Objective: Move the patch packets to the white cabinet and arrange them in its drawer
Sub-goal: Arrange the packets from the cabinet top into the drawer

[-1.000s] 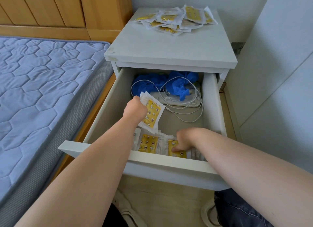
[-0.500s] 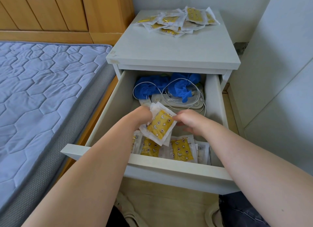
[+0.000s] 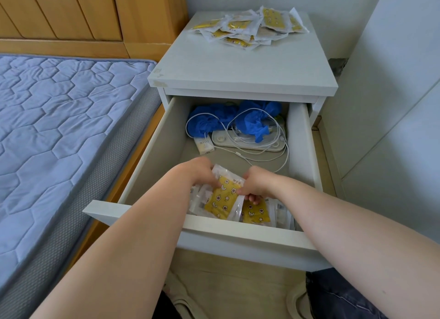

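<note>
At the near end of the drawer [image 3: 238, 230], our left hand [image 3: 201, 173] and right hand [image 3: 256, 185] each pinch an edge of one patch packet [image 3: 223, 199], now lowered from mid-drawer onto the row [image 3: 256, 214] already laid there. Farther back, atop the white cabinet [image 3: 238, 68], a pile of packets [image 3: 247, 28] waits, so we judge much remains.

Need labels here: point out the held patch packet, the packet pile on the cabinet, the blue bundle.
held patch packet [image 3: 223, 199]: head view, yellow face.
packet pile [image 3: 247, 30]: head view, heap's middle.
blue bundle [image 3: 207, 123]: head view, left lump.

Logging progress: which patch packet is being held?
The yellow star-print packet gripped by left hand and right hand over the drawer front; others lie loose.
</note>
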A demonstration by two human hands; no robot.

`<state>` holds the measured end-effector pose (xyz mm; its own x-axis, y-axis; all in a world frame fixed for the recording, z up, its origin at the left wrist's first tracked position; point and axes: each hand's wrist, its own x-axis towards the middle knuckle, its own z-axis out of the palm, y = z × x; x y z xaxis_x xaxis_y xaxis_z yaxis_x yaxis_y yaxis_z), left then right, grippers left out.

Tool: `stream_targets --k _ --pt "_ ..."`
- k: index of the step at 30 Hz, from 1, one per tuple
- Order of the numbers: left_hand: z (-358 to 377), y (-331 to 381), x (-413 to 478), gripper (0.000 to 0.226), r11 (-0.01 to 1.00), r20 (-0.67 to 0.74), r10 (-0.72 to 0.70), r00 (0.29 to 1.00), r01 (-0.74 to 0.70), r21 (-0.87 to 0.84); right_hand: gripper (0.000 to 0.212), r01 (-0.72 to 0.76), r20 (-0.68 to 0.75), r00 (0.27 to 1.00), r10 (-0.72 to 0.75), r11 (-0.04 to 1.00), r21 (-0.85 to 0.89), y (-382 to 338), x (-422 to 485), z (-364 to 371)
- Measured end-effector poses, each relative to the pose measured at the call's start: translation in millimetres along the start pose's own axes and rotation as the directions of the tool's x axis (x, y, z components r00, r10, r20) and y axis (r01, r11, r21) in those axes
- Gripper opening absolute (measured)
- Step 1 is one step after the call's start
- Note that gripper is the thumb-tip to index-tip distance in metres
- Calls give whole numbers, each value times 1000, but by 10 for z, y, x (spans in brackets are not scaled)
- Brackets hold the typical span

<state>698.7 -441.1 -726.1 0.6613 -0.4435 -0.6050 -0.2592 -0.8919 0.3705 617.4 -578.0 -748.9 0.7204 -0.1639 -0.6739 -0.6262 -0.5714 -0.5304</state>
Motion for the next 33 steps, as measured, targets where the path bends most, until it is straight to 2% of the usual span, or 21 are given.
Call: stream_targets --k 2,3,7,9,11,13,15,18,19,25,28,33 --pt "25 5 3 63 995 -57 71 996 -67 78 27 42 3 999 -42 992 -122 -3 28 11" --pt "39 14 10 65 986 -42 99 994 -92 139 29 70 -6 997 -72 979 -193 -4 49 27" --pt "111 79 67 53 924 132 71 989 -115 365 27 164 -14 983 -183 912 -377 -4 113 112" --pt "139 101 94 61 905 165 62 984 -125 406 31 164 -1 983 -182 886 -434 12 138 134" --pt "166 110 125 75 892 183 76 980 -149 428 41 155 -14 982 -188 847 -508 51 166 113" --pt "193 110 149 87 880 221 67 973 -162 446 62 104 -64 984 -169 817 -568 96 193 70" --pt "203 107 161 87 874 246 48 968 -159 458 65 41 -86 990 -110 817 -575 106 211 41" --pt "206 113 155 80 869 252 55 966 -170 465 37 38 -126 984 -125 843 -537 85 245 15" --pt "205 118 150 77 870 251 58 966 -172 462 34 42 -150 979 -141 847 -529 85 247 2" --pt "184 113 125 69 876 266 44 963 -165 453 58 25 -156 977 -143 809 -587 145 303 -39" --pt "177 105 125 74 854 282 20 959 -163 494 74 7 -109 988 -108 743 -669 142 313 -48" --pt "174 91 151 77 841 295 -6 956 -154 518 79 -12 -52 998 -34 715 -699 121 325 -66"
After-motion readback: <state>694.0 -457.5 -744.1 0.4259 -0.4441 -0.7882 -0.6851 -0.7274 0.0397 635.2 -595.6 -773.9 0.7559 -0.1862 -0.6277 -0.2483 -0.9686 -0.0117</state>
